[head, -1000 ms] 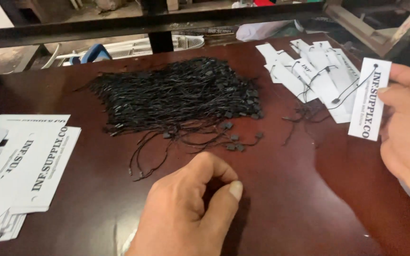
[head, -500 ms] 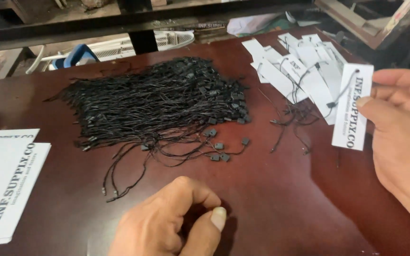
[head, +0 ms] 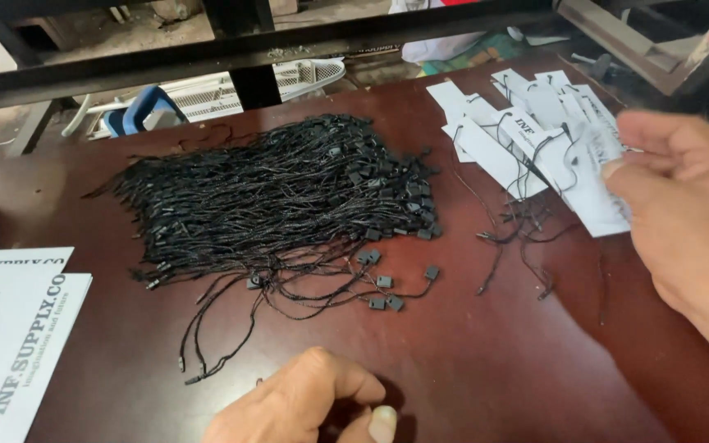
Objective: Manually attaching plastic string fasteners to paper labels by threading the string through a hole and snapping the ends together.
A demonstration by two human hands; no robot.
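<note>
The dark counter (head: 469, 361) carries a large bundle of black cords (head: 281, 193) at centre. The right hand (head: 683, 221) pinches a white tag (head: 596, 184) over the strung tag pile (head: 519, 131) (blurred); the left hand (head: 305, 406) rests curled, grip pressed together, near loose cords. Risk: trailing loops snag and drag neighbouring tags.

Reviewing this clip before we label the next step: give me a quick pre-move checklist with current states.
1. Right hand has a white paper tag at its fingertips: ok, though the tag is motion-blurred.
2. That tag already strung: cannot tell, blur hides it.
3. Left hand free and resting on the table: ok for resting; whether the curled fingers pinch anything, cannot tell.
4. Black string pile within view, with loose strings pulled out at its near edge: ok.
5. Strung tags stacked apart from the string pile: ok.
6. Blank white cards lie at the left edge, away from both hands: ok.
</note>
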